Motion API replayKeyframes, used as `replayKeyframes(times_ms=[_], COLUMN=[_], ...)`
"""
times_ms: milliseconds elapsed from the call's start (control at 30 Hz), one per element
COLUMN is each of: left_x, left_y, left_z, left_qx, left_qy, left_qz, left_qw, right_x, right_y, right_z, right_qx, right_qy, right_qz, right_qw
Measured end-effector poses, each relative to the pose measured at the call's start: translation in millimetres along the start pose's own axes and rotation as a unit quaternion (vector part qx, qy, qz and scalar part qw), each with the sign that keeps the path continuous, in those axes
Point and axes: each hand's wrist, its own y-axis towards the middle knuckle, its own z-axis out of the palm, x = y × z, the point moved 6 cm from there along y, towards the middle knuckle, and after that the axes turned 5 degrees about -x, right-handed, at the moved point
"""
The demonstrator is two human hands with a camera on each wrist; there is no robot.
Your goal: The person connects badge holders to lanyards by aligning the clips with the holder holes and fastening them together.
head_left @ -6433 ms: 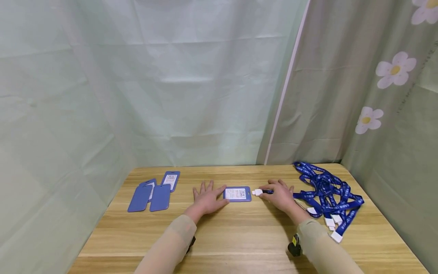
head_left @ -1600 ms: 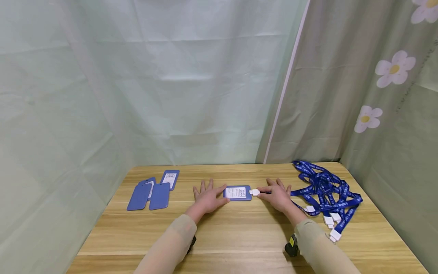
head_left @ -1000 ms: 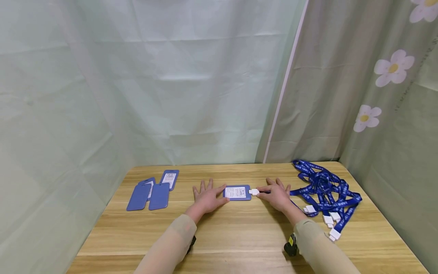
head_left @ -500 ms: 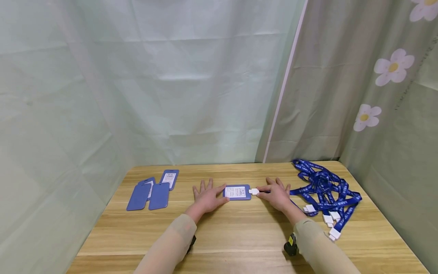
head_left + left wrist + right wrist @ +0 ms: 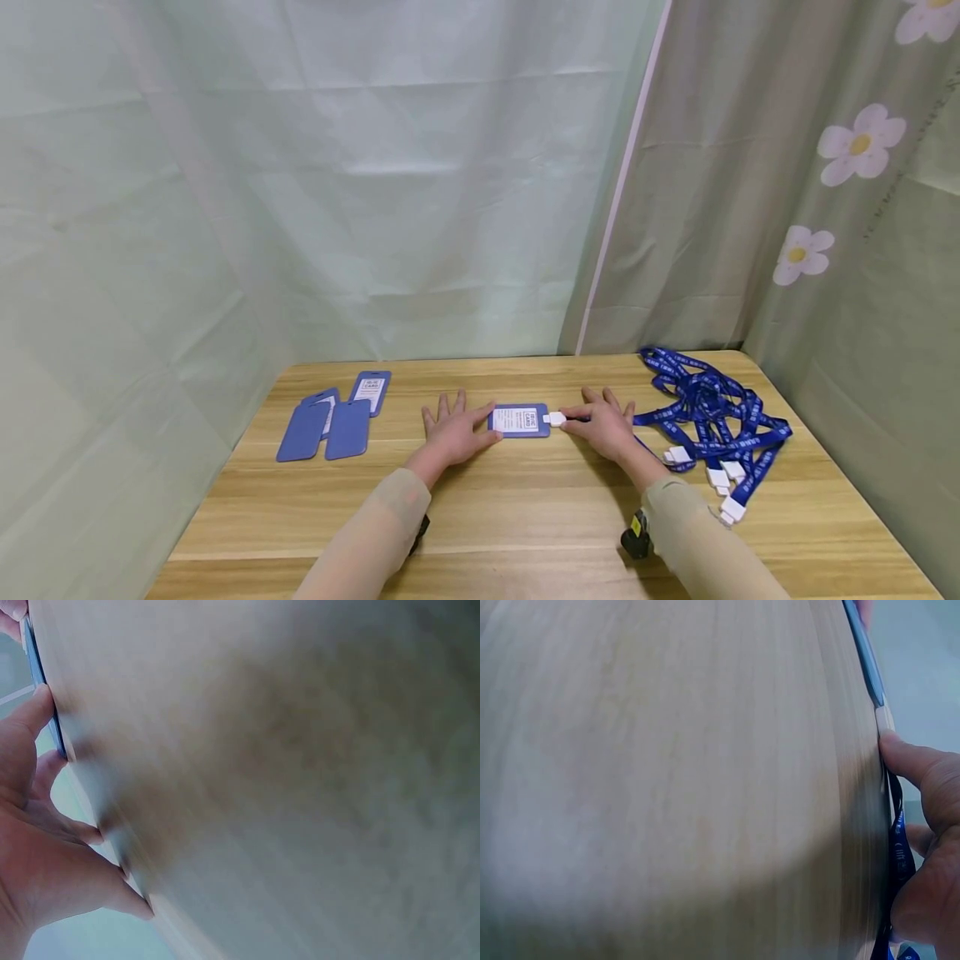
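Note:
In the head view a blue card holder (image 5: 519,421) lies flat, its slotted end to the right. My left hand (image 5: 456,437) grips its left end between thumb and index finger, the other fingers spread on the table. My right hand (image 5: 606,427) pinches a white clip (image 5: 555,419) on a blue lanyard; the clip's tip meets the holder's slotted end. Whether it passes through the slot cannot be told. The left wrist view has the left hand (image 5: 45,840) at the holder's edge (image 5: 56,735). In the right wrist view the thumb (image 5: 911,757) presses the clip (image 5: 883,720).
Several blue card holders (image 5: 347,430) lie at the table's left, some overlapping. A tangled pile of blue lanyards (image 5: 705,396) with white clips (image 5: 732,509) lies at the right. Pale curtains (image 5: 450,183) hang behind the wooden table (image 5: 525,533).
Since the earliest frame, my right hand has moved slightly left, bringing the clip from a small gap up against the holder's end. The last second shows almost no hand movement.

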Motion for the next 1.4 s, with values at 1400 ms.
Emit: replayKeyframes(times_ms=[1400], left_x=[36.1], left_y=[-4.5], left_z=[-33.5], left_qx=[-0.011], left_qy=[0.071], left_qz=[-0.006], left_qw=[0.9974], right_x=[-0.1], right_y=[-1.4], right_z=[-12.4], right_qx=[0.000], right_qy=[-0.010], right_qz=[-0.019], right_qw=[0.9998])
